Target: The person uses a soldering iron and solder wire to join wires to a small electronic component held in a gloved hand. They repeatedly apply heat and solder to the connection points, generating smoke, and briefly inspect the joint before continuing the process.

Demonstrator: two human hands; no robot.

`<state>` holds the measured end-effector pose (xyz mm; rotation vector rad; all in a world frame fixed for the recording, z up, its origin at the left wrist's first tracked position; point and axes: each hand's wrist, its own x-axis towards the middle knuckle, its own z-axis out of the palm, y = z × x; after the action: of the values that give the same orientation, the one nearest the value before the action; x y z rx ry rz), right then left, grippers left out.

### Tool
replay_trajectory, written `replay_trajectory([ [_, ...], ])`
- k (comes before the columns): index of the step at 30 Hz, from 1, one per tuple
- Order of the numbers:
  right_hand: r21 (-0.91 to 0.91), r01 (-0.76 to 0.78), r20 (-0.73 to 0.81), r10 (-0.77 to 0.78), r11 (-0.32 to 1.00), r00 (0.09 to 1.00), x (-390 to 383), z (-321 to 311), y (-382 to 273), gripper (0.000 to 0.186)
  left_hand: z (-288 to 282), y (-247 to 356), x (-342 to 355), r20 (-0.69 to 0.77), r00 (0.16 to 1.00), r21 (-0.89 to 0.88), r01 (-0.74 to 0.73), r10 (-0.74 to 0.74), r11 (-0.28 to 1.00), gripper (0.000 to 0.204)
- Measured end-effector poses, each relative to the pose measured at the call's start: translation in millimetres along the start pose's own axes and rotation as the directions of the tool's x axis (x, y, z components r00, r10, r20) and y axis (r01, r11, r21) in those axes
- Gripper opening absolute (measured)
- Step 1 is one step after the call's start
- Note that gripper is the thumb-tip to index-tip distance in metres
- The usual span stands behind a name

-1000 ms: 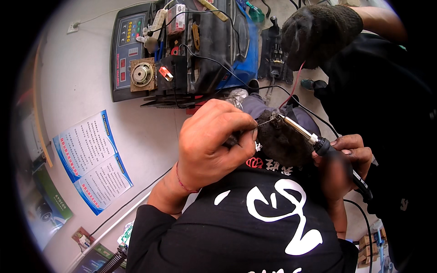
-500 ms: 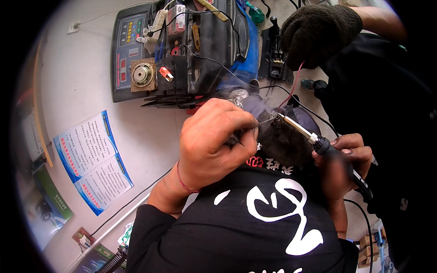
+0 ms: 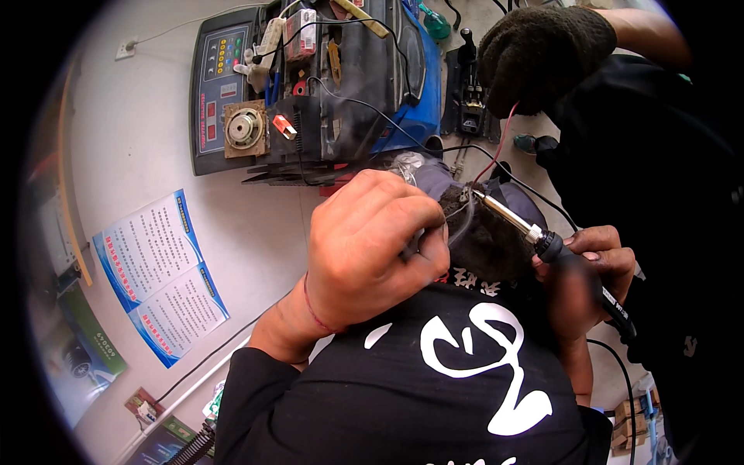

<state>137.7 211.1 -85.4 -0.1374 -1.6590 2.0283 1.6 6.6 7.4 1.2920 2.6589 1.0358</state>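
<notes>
My left hand (image 3: 380, 248) is closed in a pinch on a thin, silvery solder wire (image 3: 459, 211). The wire's free end reaches toward the tip of a soldering iron (image 3: 508, 215). My right hand (image 3: 585, 279) grips the iron's black handle, partly blurred. The iron's tip meets the end of a thin red wire (image 3: 502, 143), where pale smoke curls up. A co-worker's dark-gloved hand (image 3: 542, 58) holds the red wire higher up. Beneath the joint is another dark knitted glove (image 3: 484, 244); whatever it grips is too small to make out.
A grey machine with a control panel (image 3: 221, 85) stands at the far left, carrying a square-framed speaker (image 3: 244, 126), a small orange-and-white box (image 3: 284, 126) and cables. The iron's black cord (image 3: 629, 395) hangs at the right. A blue-edged poster (image 3: 161, 275) is on the wall.
My left hand has shifted slightly right and down, its solder wire bending closer to the joint. Smoke now curls beside the iron's tip. The iron and the gloved hand with the red wire barely moved.
</notes>
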Motion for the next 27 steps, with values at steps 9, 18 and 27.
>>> replay_trajectory([
  [9, 0.025, -0.001, 0.019, 0.0, 1.0, 1.0, 1, 0, -2, 0.039, 8, 3, 6, -0.034, 0.993, 0.099, -0.112, 0.116, 0.989, 0.028],
  [18, 0.093, -0.047, 0.007, 0.047, 0.995, 0.999, -1, -3, -3, 0.036, 14, 6, 6, -0.046, 0.982, 0.204, -0.169, 0.182, 0.964, 0.026],
  [27, 0.099, -0.047, 0.007, 0.047, 0.994, 0.999, -2, -2, 0, 0.036, 16, 7, 5, -0.015, 0.979, 0.253, -0.192, 0.202, 0.948, 0.028],
])
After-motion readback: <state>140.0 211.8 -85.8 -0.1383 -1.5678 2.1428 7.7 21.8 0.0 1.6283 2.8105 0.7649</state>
